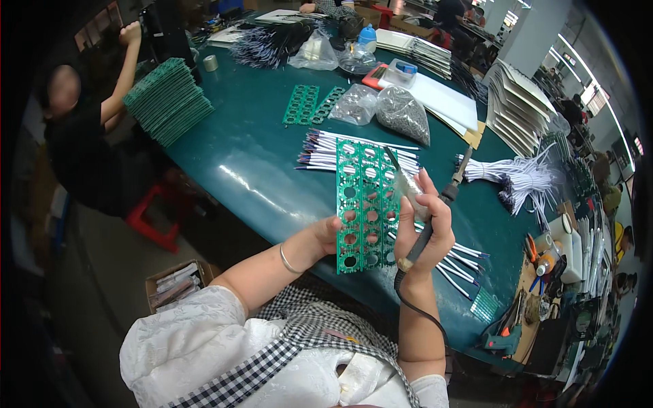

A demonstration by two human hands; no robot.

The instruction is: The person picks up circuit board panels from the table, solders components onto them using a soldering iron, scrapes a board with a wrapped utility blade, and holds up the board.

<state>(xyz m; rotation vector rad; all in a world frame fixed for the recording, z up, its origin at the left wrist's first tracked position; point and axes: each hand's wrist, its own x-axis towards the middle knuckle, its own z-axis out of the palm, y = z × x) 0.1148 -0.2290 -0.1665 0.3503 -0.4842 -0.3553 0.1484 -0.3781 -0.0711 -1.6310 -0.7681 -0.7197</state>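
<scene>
My left hand [326,233] grips the left edge of a green circuit board panel [360,204], punched with rows of round holes and held up above the table. My right hand [431,228] is closed around a soldering iron [451,188], whose tip points up and away and whose cord hangs past my wrist. Between the same fingers is a slim dark-tipped tool wrapped in something whitish [409,185], its tip close to the panel's upper right. White cables [320,153] with dark ends lie behind the panel. More white cables [456,262] lie beside my right hand.
On the green table [265,156] are smaller green panels [301,103], a bag of small grey parts [403,114] and a cable bundle [524,173]. A glue gun [503,340] lies at right. A tall panel stack [166,100] stands left, near a person [85,136] with one arm raised.
</scene>
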